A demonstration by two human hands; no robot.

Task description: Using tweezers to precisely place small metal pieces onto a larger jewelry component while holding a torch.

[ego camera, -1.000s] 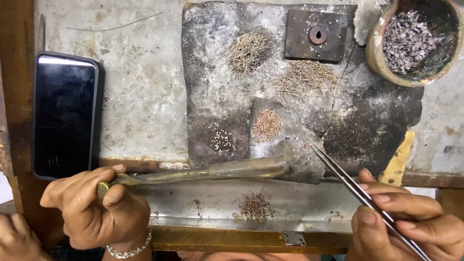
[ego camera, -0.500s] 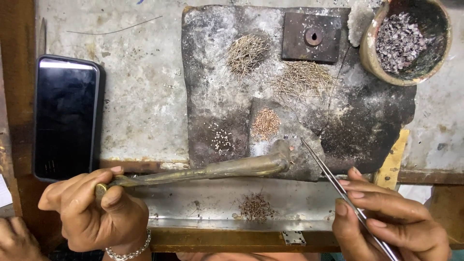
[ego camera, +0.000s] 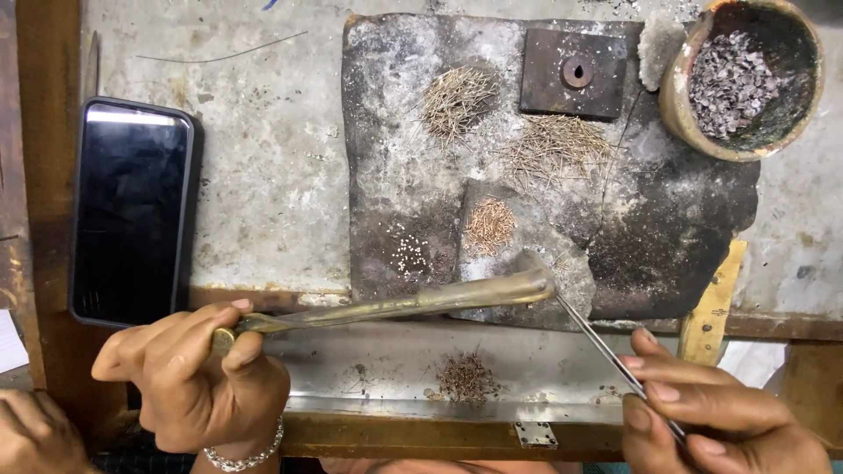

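Note:
My left hand (ego camera: 198,373) grips the end of a long brass blowpipe (ego camera: 413,303) that lies across the bench edge, its tip at the front of a dark scorched soldering block (ego camera: 667,228). My right hand (ego camera: 716,412) holds thin metal tweezers (ego camera: 606,347) whose points meet the blowpipe tip near the block's front edge. On the block lie small heaps of fine wire pieces (ego camera: 457,96), a copper-coloured heap (ego camera: 490,224) and tiny pale beads (ego camera: 408,254).
A black phone (ego camera: 132,211) lies at the left. A square metal plate with a hole (ego camera: 575,75) and a clay bowl of scraps (ego camera: 742,75) sit at the back right. Reddish filings (ego camera: 465,377) lie on the metal tray. Another hand (ego camera: 31,434) shows at bottom left.
My right hand with the tweezers has shifted left, bringing the points to the blowpipe tip. The left hand and blowpipe have hardly moved.

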